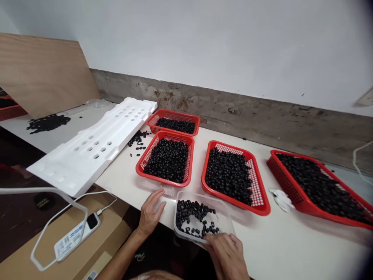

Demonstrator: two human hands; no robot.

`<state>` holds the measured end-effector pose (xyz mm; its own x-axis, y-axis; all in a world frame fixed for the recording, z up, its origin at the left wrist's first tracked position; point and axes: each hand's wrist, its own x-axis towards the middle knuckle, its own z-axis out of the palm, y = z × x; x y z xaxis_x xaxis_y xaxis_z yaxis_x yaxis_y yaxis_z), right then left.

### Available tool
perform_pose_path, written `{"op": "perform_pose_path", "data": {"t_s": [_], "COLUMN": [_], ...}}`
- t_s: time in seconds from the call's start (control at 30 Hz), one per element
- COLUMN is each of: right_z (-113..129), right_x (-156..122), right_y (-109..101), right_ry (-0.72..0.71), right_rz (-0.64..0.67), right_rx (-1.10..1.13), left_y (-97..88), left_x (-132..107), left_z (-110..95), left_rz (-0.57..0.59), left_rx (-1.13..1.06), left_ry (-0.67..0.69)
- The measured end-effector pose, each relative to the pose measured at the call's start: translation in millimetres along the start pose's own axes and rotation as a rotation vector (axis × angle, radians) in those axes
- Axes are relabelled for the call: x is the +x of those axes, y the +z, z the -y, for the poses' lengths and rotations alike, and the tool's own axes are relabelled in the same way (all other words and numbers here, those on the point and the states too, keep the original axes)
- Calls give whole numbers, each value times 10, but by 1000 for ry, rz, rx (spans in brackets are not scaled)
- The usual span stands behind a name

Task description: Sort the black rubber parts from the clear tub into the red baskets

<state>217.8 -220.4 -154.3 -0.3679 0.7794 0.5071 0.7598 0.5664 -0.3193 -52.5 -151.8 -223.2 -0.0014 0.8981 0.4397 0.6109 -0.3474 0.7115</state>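
A clear plastic box (229,216) at the table's front edge holds small black ring-like parts (194,210), bunched mostly at its back and left. My right hand (227,251) has its fingers closed at the box's front right rim. Just left of the box is my left hand (152,212), thumb and fingers apart, with nothing visible in it. Its fingertips reach toward a red basket (163,179) heaped with black parts. Right behind the box stands another filled red basket (237,202).
A third red basket (175,113) sits near the wall, and a fourth (303,212) at right beside a crumpled white scrap (282,200). White foam (96,140) lies at left, near loose black pieces (138,138). A power strip (77,237) rests on a cardboard box (107,221).
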Motion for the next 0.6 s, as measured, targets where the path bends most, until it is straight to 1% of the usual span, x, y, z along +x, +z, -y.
{"op": "perform_pose_path", "data": {"t_s": [0.03, 0.13, 0.23, 0.33, 0.4, 0.43, 0.47, 0.5, 0.53, 0.57, 0.6], "right_z": [0, -22, -34, -16, -11, -18, -33, -55, -83, -111, -135], "right_x": [-53, -143, -151, -118, -122, -142, -176, -220, -272, -325, -375], "right_y": [47, 218, 378, 444, 421, 396, 367, 340, 316, 298, 285], "right_ry": [34, 108, 117, 91, 91, 102, 117, 134, 161, 206, 257], "right_rz": [-3, 0, -3, -80, -145, -179, -213, -250, -287, -320, -347], "right_rx": [24, 83, 99, 45, 1, -9, -7, 1, 14, 25, 42], "left_y": [11, 41, 50, -42, -181, -267, -353, -433, -497, -538, -552], "left_x": [-10, -44, -94, -117, -83, -51, -15, 19, 43, 49, 33], "left_z": [-58, -196, -311, -519, -766, -922, -1094, -1272, -1448, -1613, -1758], "left_rz": [-19, -51, -78, -110, -86, -36, 53, 192, 383, 581, 755], "left_rx": [-57, -169, -216, -271, -375, -461, -577, -718, -869, -985, -1068], "left_ry": [-65, -187, -251, -316, -383, -409, -420, -414, -408, -439, -452]}}
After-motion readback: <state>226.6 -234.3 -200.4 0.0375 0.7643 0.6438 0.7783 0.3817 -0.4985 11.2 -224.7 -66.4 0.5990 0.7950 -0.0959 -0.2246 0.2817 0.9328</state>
